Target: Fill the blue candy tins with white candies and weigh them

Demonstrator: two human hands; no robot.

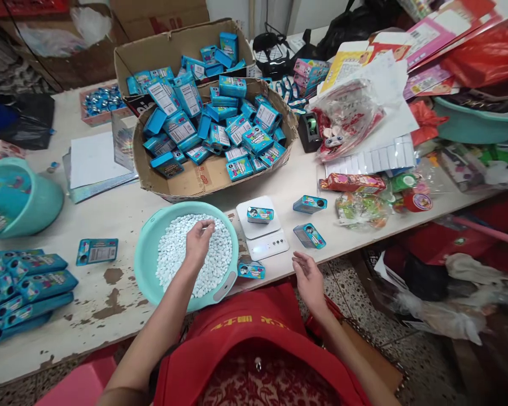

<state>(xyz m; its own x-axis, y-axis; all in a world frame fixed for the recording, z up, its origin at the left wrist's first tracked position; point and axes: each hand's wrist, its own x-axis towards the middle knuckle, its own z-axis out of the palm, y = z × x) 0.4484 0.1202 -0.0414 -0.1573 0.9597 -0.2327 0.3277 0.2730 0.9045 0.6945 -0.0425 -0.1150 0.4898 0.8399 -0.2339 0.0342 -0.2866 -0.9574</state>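
Observation:
My left hand [200, 241] is over a mint-green basin [144, 265] filled with small white candies [175, 248]. Its fingertips are pinched together, and what lies between them is too small to make out. By the table's front edge, my right hand [309, 282] hangs with fingers apart and holds nothing. Between the hands sits a white digital scale [266, 246], bearing a small blue box [260, 215]. Two more blue boxes, one farther back [310, 204] and one nearer [310, 235], stand right of the scale. Another blue box [252, 270] is in front of it, beside the basin.
Behind the basin, a cardboard carton [173, 186] holds many blue boxes. At left are stacked blue boxes [29, 287], a lone blue box [96, 251] and a mint bucket [46, 197]. A tape dispenser [310, 132] and wrapped sweets [359, 210] occupy the right side.

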